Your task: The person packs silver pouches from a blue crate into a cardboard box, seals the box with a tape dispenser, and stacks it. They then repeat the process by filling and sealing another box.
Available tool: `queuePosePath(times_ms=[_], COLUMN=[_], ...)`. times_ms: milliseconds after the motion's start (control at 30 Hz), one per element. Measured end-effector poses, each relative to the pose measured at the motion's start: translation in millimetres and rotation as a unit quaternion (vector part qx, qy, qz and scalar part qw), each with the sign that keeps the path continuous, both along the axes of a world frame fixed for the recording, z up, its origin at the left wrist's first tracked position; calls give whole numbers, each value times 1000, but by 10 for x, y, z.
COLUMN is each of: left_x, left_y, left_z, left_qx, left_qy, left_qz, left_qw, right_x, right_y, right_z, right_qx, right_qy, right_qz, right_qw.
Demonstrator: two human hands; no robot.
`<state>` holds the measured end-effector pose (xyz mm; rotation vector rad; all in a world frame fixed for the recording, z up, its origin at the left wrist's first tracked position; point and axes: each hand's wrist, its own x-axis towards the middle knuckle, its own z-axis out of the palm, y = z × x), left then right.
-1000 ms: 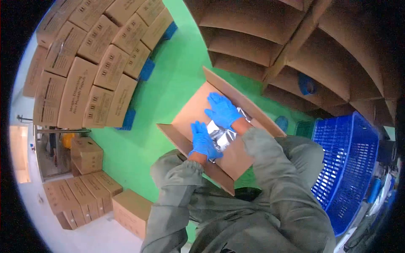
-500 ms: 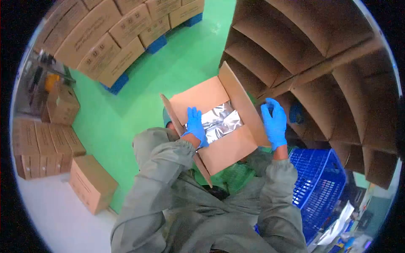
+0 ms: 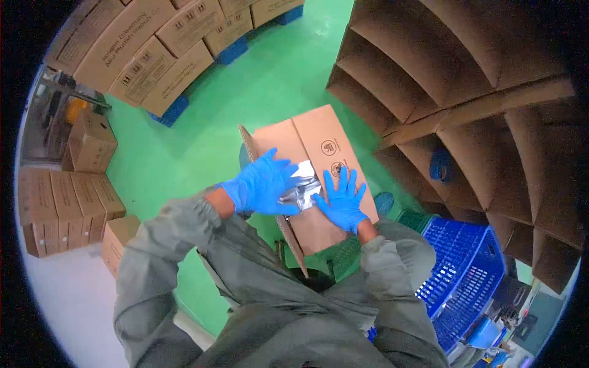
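A cardboard box (image 3: 319,230) stands in front of me with its right flap (image 3: 328,132) folded down over the top. My right hand (image 3: 343,205), in a blue glove, lies flat on that flap with its fingers spread. Silvery foil packaging (image 3: 305,184) shows through the gap beside the flap. My left hand (image 3: 261,184), gloved too, is over the left side of the opening with its fingers apart, partly covering the foil. The left flap (image 3: 247,144) stands up along the box's left edge.
Stacked cartons (image 3: 132,55) stand on blue pallets (image 3: 170,113) at the upper left. More cartons (image 3: 67,205) line the left side. Tall cardboard compartments (image 3: 454,104) rise on the right, above blue plastic crates (image 3: 460,264). The floor (image 3: 270,73) is green.
My right hand has moved left and the right flap has gone from upright to folded down under it. My left hand has shifted left and turned, fingers now pointing right.
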<state>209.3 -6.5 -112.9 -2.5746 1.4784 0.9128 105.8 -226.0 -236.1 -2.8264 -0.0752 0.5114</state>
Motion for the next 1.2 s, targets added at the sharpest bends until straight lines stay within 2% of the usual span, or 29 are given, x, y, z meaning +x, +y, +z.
queuePosePath(times_ms=[67,100,133,200,267,300,333,367,400,433,467,533,567,600,633,700,733,767,833,867,900,967,1000,1033,1067,1133,1167,1200], left_x=[106,166,218,359,393,420,441,410,453,528,557,451,475,478,487,506,513,468,534,401,403,537,543,517,474,471,436,348], left_y=[-14,-116,-289,-691,-958,-1065,-1095,-1095,-1105,-1109,-1114,-1103,-1091,-1085,-1101,-1102,-1119,-1128,-1082,-1096,-1100,-1158,-1173,-1178,-1168,-1142,-1124,-1087], left_z=[-211,-307,-449,-802,-1221,-1354,-1371,-1400,-1390,-1363,-1368,-1407,-1382,-1423,-1497,-1532,-1522,-1509,-1464,-1475,-1465,-1390,-1365,-1378,-1367,-1363,-1352,-1374], left_qx=[-200,-254,-256,-340,-309,-270,-275,-272,-267,-265,-264,-250,-261,-274,-290,-286,-284,-290,-281,-291,-275,-264,-264,-261,-258,-250,-249,-244], left_qy=[-63,-109,-106,-175,-200,-224,-216,-213,-221,-226,-222,-190,-197,-205,-209,-212,-215,-215,-190,-172,-187,-221,-220,-212,-214,-214,-225,-218], left_qz=[2,-2,11,53,87,106,116,115,111,111,110,116,118,116,121,115,112,105,122,113,115,109,110,110,102,117,106,138], left_qw=[978,961,961,922,926,931,930,932,931,931,932,943,938,932,926,927,928,927,933,934,936,933,933,935,937,937,936,935], right_x=[44,79,66,74,60,17,-9,-69,-60,-88,-188,-338,-349,-376,-454,-457,-398,-253,-70,-267,-262,-111,31,101,92,146,161,147], right_y=[-76,-99,-119,-174,-240,-261,-175,-131,-170,-177,-192,-176,-146,-98,-49,46,91,170,209,113,28,-218,-288,-319,-303,-254,-248,-245], right_z=[-20,-30,-47,-130,-284,-420,-306,-164,160,372,590,972,1092,1026,796,12,-381,-462,-468,-553,-591,-616,-305,-134,-136,-184,-180,-168], right_qx=[22,40,55,23,-17,-62,-103,17,17,63,134,255,297,317,326,262,219,186,149,134,198,267,124,-23,-20,-51,-47,-32], right_qy=[18,45,77,78,76,7,-60,-186,-180,-215,-294,-482,-541,-551,-526,-312,-243,-241,-263,-254,-189,-144,-236,-314,-316,-260,-270,-229], right_qz=[16,6,-6,19,43,56,68,6,0,-23,-66,-150,-173,-191,-208,-243,-218,-183,-148,-162,-245,-321,-287,-249,-257,-211,-220,-237], right_qw=[999,998,996,997,996,996,990,982,984,974,944,825,768,748,758,880,919,935,942,944,930,897,920,916,913,941,936,944])
